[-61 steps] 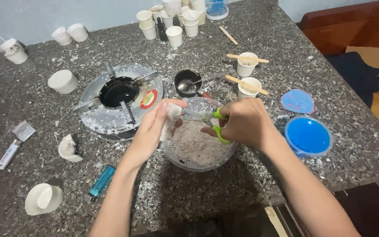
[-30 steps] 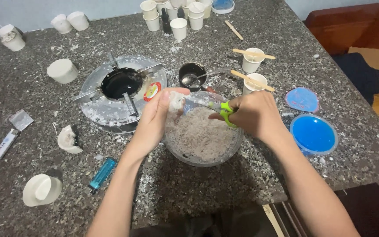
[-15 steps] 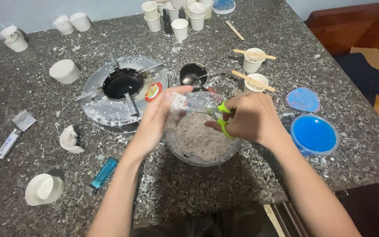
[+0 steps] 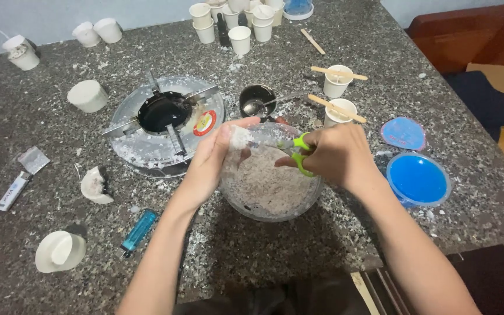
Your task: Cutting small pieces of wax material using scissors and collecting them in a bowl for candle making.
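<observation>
Scissors [image 4: 300, 153] with green handles are gripped by the right hand [image 4: 335, 154], fingers closed through the loops, over the bowl [image 4: 316, 195] near the tabletop's front edge. Since a moment ago little has shifted; a pale piece [image 4: 239, 139] stays pinched in the left hand [image 4: 212, 158].

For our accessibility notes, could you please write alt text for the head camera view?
Over a clear bowl of pale shavings, the right hand works green scissors on a whitish piece held by the left hand. Around it on the flecked stone table are a small stove, paper cups, a blue lighter and a blue tub.
</observation>
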